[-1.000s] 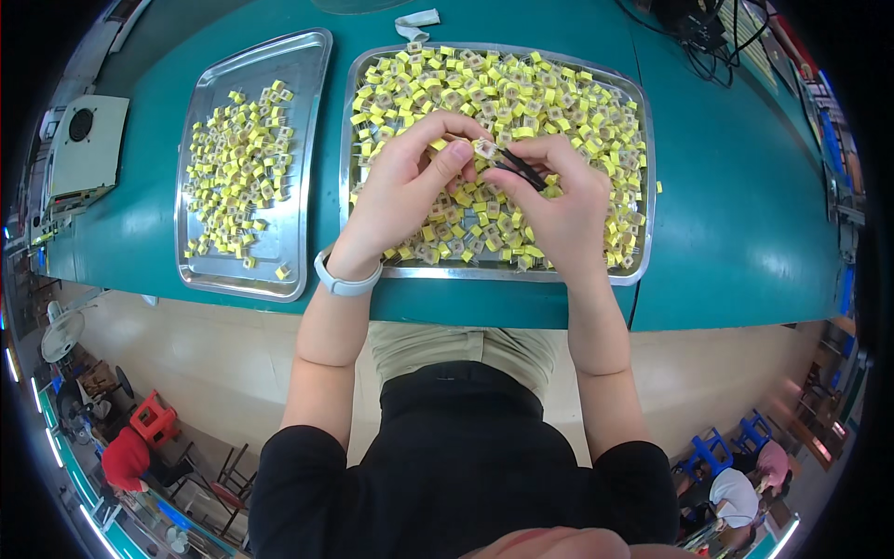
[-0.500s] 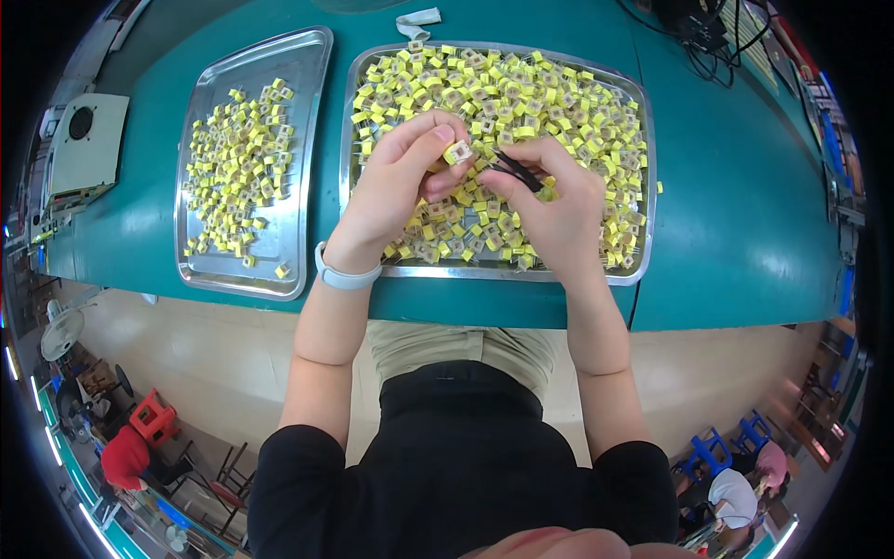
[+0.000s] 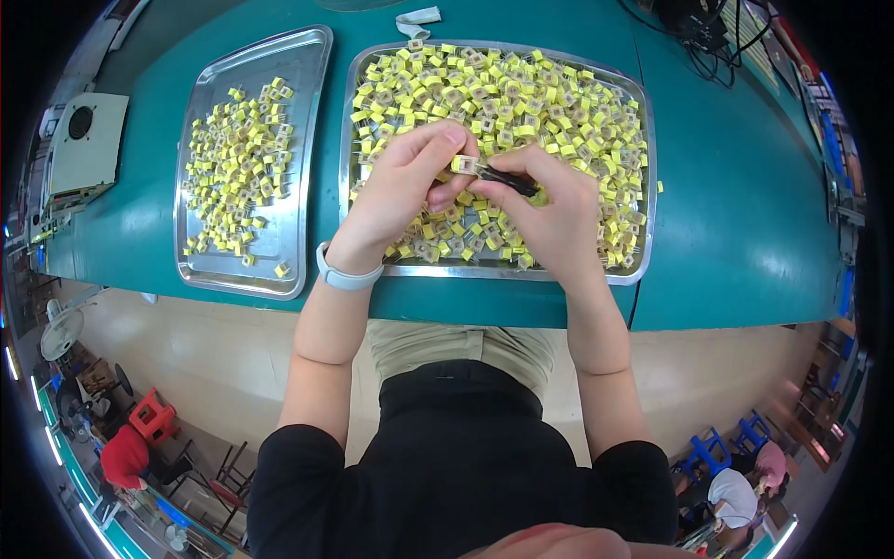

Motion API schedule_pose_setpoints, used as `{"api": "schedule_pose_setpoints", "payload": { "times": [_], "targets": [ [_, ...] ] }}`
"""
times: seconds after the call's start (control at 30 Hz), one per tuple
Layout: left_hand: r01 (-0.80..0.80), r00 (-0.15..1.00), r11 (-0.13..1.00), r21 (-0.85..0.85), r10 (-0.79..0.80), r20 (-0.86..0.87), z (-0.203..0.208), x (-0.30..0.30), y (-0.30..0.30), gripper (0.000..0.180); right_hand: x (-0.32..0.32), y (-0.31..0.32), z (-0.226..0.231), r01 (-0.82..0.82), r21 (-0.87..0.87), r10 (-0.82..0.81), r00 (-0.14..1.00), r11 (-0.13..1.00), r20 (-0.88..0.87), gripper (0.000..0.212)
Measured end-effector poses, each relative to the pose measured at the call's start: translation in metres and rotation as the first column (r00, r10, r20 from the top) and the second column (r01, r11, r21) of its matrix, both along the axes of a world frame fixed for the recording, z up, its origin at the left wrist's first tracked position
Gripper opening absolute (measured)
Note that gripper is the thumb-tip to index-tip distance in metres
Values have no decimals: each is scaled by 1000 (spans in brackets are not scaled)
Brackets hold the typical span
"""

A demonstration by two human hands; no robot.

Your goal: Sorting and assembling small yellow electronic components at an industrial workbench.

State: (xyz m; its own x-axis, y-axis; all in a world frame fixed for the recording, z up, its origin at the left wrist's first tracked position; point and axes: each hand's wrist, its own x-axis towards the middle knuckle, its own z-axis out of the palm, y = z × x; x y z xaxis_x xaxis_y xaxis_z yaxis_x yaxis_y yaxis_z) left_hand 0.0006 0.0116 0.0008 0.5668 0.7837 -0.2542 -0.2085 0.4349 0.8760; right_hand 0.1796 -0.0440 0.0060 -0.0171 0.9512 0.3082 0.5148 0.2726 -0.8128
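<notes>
Over the large metal tray [image 3: 503, 273], my left hand [image 3: 400, 186] pinches a small yellow-taped transformer [image 3: 465, 165] with a pale core between thumb and fingers. My right hand [image 3: 561, 210] grips black tweezers [image 3: 510, 180], whose tips meet the side of that transformer; the exact contact is too small to make out. Many similar yellow-taped transformers [image 3: 559, 102] with thin wire pins fill the tray beneath both hands. A second, narrower tray [image 3: 209, 79] to the left bears a smaller pile of them [image 3: 237, 158].
On the green table [image 3: 726, 233], a beige box with a round vent [image 3: 91, 140] stands at far left. A crumpled white strip [image 3: 418, 20] lies behind the large tray. A black device with cables [image 3: 694, 28] sits at back right. One loose yellow piece [image 3: 660, 186] lies right of the tray.
The transformer has turned and shifted slightly right and down in my left fingers. The tweezers in my right hand have swung level, from apart to touching it.
</notes>
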Motion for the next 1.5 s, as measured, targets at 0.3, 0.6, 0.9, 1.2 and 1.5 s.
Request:
{"api": "schedule_pose_setpoints", "payload": {
  "times": [0.3, 0.6, 0.9, 1.2, 1.5],
  "targets": [
    [22, 1000, 998, -51, -21, 10, -1, -1, 0, 28, -1, -1, 0, -21, -5, 21, 999, 1000, 48, 25],
    [42, 998, 999, -13, -43, -44, -2, -1, 1, 28, -1, 0, 1, -21, -38, 23, 999, 999, 38, 26],
    [-24, 991, 996, -90, 35, 125, -1, -2, 2, 28, 0, 0, 0, 62, -22, -63, 997, 998, -44, 25],
    [301, 620, 783, 544, 273, -735, 3, 1, -3, 35, 3, 3, 2, 152, 23, -149, 983, 988, -110, 25],
    [553, 437, 572, 606, 420, -795, 0, 1, -19, 25, 2, 4, 2, 158, 15, -156, 983, 987, -100, 25]
  ]
}}
